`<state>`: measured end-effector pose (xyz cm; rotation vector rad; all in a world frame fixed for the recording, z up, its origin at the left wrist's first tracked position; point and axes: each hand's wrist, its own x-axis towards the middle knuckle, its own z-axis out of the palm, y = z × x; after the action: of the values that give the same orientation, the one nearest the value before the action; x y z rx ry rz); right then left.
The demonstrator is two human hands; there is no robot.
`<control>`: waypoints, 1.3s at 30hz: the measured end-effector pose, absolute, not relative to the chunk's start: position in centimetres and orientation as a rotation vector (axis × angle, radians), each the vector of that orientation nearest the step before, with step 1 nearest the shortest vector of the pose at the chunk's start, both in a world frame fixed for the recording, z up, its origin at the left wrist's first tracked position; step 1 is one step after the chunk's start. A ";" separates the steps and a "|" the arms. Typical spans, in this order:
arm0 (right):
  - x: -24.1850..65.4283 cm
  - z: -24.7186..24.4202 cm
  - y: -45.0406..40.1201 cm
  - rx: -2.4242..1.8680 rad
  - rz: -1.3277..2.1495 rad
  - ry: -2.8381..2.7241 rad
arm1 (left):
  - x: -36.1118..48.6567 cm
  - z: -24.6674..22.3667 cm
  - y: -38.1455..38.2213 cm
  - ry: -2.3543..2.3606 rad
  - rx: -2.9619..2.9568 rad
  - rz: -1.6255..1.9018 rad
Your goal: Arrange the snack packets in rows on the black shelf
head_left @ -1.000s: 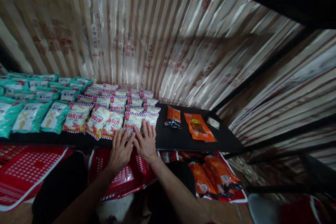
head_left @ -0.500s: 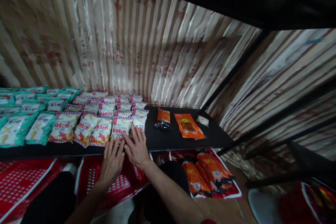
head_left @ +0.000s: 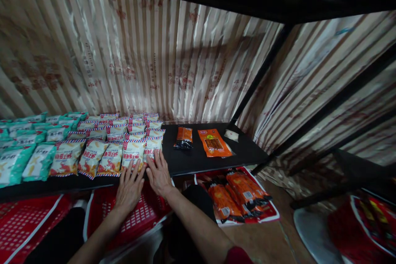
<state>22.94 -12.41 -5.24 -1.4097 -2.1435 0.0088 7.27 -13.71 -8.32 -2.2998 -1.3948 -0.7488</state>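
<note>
Fingers spread, my left hand (head_left: 130, 187) rests against the lower front of a white-and-red snack bag (head_left: 133, 150) on the black shelf (head_left: 198, 164). Beside it, my right hand (head_left: 159, 173) lies with fingers apart on the neighbouring bag (head_left: 153, 145). Neither hand is closed round a bag. More white-and-red bags (head_left: 67, 157) stand in rows to the left and behind, and teal bags (head_left: 39, 161) fill the far left. To the right lie a small orange-and-black pack (head_left: 184, 137), a flat orange pack (head_left: 214, 143) and a small white packet (head_left: 231, 135).
Below the shelf are an uncovered red basket (head_left: 139, 218), another red basket (head_left: 27, 218) at left, and one holding orange packs (head_left: 247, 189). Black frame bars (head_left: 262, 70) cross at right before striped sheeting (head_left: 185, 49). A red container (head_left: 343, 222) is at lower right.
The view has shifted, so the shelf's things appear further left. Both hands remain spread at the front bags, with no clear movement of the bags.
</note>
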 end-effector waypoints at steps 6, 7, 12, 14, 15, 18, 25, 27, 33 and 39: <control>24.0 -5.2 -12.8 -1.348 -0.008 -2.153 | 7.9 -9.0 -14.3 -1.448 -2.271 -0.768; 24.1 -5.2 -13.0 -1.332 -0.003 -2.158 | 8.1 -8.9 -14.5 -1.450 -2.271 -0.770; 25.0 -5.0 -14.3 -1.313 0.055 -2.164 | 10.3 -8.3 -15.9 -1.470 -2.291 -0.821; 26.0 -4.7 -15.0 -1.301 0.054 -2.156 | 11.7 -8.1 -16.6 -1.464 -2.320 -0.854; 26.7 -4.4 -15.3 -1.297 0.045 -2.143 | 12.5 -8.1 -16.9 -1.457 -2.338 -0.865; 30.3 -3.6 -16.4 -1.340 0.015 -2.057 | 15.1 -7.9 -18.0 -1.434 -2.397 -0.875; 40.6 -4.2 -18.8 -1.540 -0.050 -1.789 | 21.2 -5.7 -19.5 -1.358 -2.570 -0.822; 41.9 -5.0 -18.7 -1.558 -0.045 -1.739 | 21.9 -4.9 -19.5 -1.342 -2.587 -0.803; 39.0 -5.3 -16.0 -1.488 0.035 -1.853 | 19.3 -3.7 -18.0 -1.479 -2.399 -0.755; 31.1 -2.9 -12.4 -1.298 0.110 -2.028 | 13.3 -4.2 -14.9 -1.659 -2.066 -0.826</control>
<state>31.05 -12.38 -2.91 -1.2980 -2.0279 0.1100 13.32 -14.86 -4.25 -2.0657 -1.6588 -0.8256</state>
